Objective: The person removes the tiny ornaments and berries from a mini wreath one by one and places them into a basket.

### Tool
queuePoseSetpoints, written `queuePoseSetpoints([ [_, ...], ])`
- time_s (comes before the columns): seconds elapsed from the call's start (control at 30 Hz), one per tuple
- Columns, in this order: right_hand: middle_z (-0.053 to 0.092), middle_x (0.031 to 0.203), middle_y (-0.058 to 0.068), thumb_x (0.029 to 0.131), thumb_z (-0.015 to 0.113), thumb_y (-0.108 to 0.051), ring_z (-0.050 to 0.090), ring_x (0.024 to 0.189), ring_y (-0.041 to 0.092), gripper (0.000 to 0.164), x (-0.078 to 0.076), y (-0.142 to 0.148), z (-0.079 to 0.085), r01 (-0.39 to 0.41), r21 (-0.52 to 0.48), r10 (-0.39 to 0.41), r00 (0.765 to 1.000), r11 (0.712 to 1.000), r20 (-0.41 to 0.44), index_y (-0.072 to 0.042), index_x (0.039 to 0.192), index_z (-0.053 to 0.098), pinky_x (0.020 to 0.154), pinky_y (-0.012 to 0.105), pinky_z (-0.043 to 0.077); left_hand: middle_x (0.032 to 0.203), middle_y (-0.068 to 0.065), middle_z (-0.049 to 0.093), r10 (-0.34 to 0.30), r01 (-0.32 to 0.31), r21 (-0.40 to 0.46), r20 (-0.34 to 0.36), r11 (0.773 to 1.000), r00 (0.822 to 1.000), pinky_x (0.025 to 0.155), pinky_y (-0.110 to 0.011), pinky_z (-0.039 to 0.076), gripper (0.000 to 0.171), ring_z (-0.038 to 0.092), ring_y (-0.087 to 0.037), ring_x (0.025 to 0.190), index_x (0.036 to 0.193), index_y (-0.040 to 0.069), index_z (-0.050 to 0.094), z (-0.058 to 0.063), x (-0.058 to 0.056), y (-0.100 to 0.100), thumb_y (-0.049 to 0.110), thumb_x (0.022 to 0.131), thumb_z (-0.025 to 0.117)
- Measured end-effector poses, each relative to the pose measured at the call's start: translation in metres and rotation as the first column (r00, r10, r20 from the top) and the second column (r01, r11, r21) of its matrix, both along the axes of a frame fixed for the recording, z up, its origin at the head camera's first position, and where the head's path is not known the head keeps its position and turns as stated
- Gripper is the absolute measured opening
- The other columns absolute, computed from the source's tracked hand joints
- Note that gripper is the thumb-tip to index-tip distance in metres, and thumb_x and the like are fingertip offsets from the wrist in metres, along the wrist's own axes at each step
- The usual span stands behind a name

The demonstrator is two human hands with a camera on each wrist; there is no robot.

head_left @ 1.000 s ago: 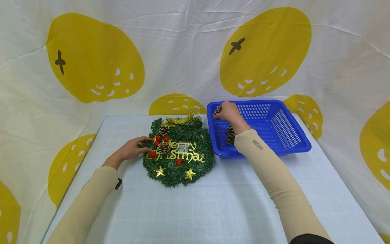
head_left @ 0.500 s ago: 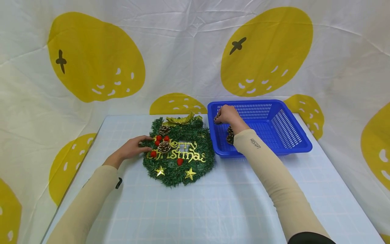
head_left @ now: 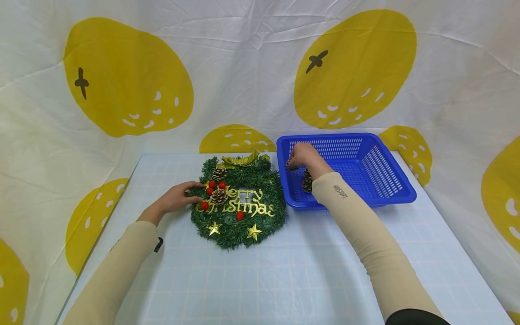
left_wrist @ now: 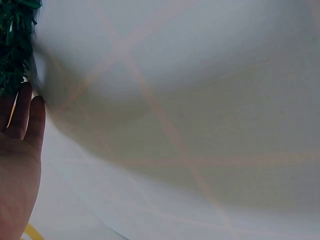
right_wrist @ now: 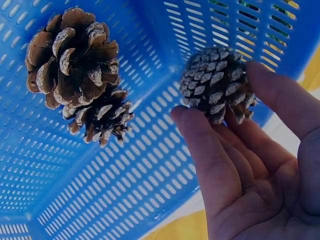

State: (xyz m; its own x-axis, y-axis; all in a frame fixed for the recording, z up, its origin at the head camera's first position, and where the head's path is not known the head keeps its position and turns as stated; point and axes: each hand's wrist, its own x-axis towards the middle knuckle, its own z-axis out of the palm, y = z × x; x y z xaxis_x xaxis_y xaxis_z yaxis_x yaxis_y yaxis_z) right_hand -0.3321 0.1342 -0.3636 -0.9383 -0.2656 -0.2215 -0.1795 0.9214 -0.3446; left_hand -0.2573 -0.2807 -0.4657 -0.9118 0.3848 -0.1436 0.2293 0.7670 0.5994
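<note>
A green Christmas wreath (head_left: 231, 234) with gold "Merry Christmas" lettering, red berries, pine cones and gold stars lies flat on the table. My left hand (head_left: 175, 197) touches its left edge, thumb and fingers spread apart; in the left wrist view the visible fingers reach straight to the greenery (left_wrist: 15, 45). Inside the left end of the blue plastic basket (head_left: 390, 198), my right hand (head_left: 305, 154) pinches a pine cone (right_wrist: 215, 82) between thumb and fingers. Two other pine cones (right_wrist: 72, 57) sit close together in the basket, partly hidden by the right forearm in the head view.
The basket stands at the back right, close beside the wreath. A pale checked cloth covers the table (head_left: 252, 284). Behind and at the sides hangs a white curtain (head_left: 243, 81) with yellow fruit prints.
My right hand has lowered slightly into the basket with the pine cone. The left hand stays at the wreath's edge.
</note>
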Motion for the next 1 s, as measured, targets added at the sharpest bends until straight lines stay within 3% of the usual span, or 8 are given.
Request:
queuePoseSetpoints([
  [0.1, 0.058, 0.062, 0.002, 0.081, 0.075, -0.015, 0.051, 0.066, 0.021, 0.019, 0.001, 0.001, 0.001, -0.009, 0.007, 0.01, 1.0, 1.0, -0.02, -0.005, 0.068, 0.068, 0.069, 0.035, 0.048, 0.15, -0.021, 0.039, 0.002, -0.002, 0.003, 0.002, 1.0, 1.0, 0.104, -0.061, 0.036, 0.056, 0.039, -0.045, 0.133, 0.142, 0.013, 0.051, 0.0, 0.0, 0.0, 0.038, 0.095, 0.065],
  [0.2, 0.072, 0.091, 0.013, 0.084, 0.073, -0.014, 0.063, 0.094, 0.032, 0.016, 0.004, 0.001, 0.003, -0.01, 0.008, 0.01, 1.0, 1.0, -0.017, 0.0, 0.091, 0.076, 0.087, 0.042, 0.051, 0.15, -0.022, 0.039, -0.003, 0.003, 0.001, -0.002, 1.0, 1.0, 0.103, -0.062, 0.036, 0.057, 0.039, -0.046, 0.133, 0.143, 0.012, 0.05, 0.0, 0.0, 0.0, 0.039, 0.095, 0.065],
  [0.3, 0.07, 0.112, 0.018, 0.086, 0.071, -0.012, 0.058, 0.113, 0.038, 0.024, 0.005, 0.001, 0.006, -0.02, 0.015, 0.02, 1.0, 1.0, -0.007, 0.002, 0.105, 0.075, 0.098, 0.046, 0.047, 0.15, -0.022, 0.038, 0.003, -0.003, -0.002, -0.002, 1.0, 1.0, 0.104, -0.061, 0.036, 0.057, 0.039, -0.046, 0.133, 0.143, 0.012, 0.05, 0.0, 0.001, 0.001, 0.039, 0.095, 0.065],
  [0.57, 0.064, 0.123, 0.02, 0.09, 0.069, -0.017, 0.056, 0.117, 0.038, 0.033, 0.01, 0.0, 0.017, -0.014, -0.01, 0.014, 1.0, 1.0, -0.015, 0.003, 0.115, 0.07, 0.099, 0.047, 0.047, 0.149, -0.021, 0.04, 0.003, -0.003, 0.009, -0.005, 1.0, 1.0, 0.104, -0.061, 0.037, 0.057, 0.04, -0.045, 0.133, 0.142, 0.012, 0.05, 0.0, 0.001, 0.002, 0.038, 0.094, 0.065],
  [0.67, 0.067, 0.102, 0.019, 0.091, 0.067, -0.017, 0.06, 0.095, 0.032, 0.023, 0.015, -0.002, 0.023, -0.028, -0.047, 0.026, 0.999, 0.998, -0.042, 0.003, 0.101, 0.07, 0.085, 0.042, 0.051, 0.15, -0.021, 0.04, 0.005, -0.005, 0.004, -0.003, 1.0, 1.0, 0.104, -0.061, 0.036, 0.057, 0.041, -0.045, 0.132, 0.142, 0.013, 0.051, -0.001, 0.0, 0.001, 0.04, 0.094, 0.065],
  [0.77, 0.047, 0.068, 0.006, 0.092, 0.066, -0.018, 0.042, 0.065, 0.019, 0.023, 0.021, -0.005, 0.028, -0.064, -0.071, 0.058, 0.995, 0.995, -0.083, -0.003, 0.075, 0.058, 0.066, 0.032, 0.039, 0.15, -0.021, 0.04, 0.006, -0.006, 0.002, 0.0, 1.0, 1.0, 0.103, -0.061, 0.036, 0.057, 0.041, -0.046, 0.131, 0.142, 0.013, 0.051, 0.0, 0.0, 0.0, 0.041, 0.094, 0.064],
  [0.83, 0.033, 0.062, 0.001, 0.092, 0.066, -0.018, 0.031, 0.059, 0.016, 0.033, 0.026, -0.009, 0.031, -0.091, -0.074, 0.083, 0.991, 0.993, -0.103, -0.008, 0.068, 0.046, 0.062, 0.031, 0.031, 0.15, -0.021, 0.04, 0.005, -0.005, 0.001, 0.001, 1.0, 1.0, 0.103, -0.061, 0.036, 0.057, 0.042, -0.046, 0.13, 0.142, 0.013, 0.05, 0.0, 0.0, 0.0, 0.041, 0.094, 0.064],
  [1.0, 0.033, 0.066, 0.004, 0.093, 0.066, -0.022, 0.032, 0.061, 0.019, 0.037, 0.039, -0.021, 0.039, -0.123, -0.087, 0.114, 0.987, 0.989, -0.111, -0.006, 0.071, 0.042, 0.064, 0.032, 0.031, 0.149, -0.021, 0.04, 0.008, -0.008, 0.006, 0.005, 1.0, 1.0, 0.103, -0.061, 0.037, 0.056, 0.043, -0.046, 0.13, 0.142, 0.013, 0.051, 0.0, 0.001, 0.0, 0.039, 0.094, 0.065],
])
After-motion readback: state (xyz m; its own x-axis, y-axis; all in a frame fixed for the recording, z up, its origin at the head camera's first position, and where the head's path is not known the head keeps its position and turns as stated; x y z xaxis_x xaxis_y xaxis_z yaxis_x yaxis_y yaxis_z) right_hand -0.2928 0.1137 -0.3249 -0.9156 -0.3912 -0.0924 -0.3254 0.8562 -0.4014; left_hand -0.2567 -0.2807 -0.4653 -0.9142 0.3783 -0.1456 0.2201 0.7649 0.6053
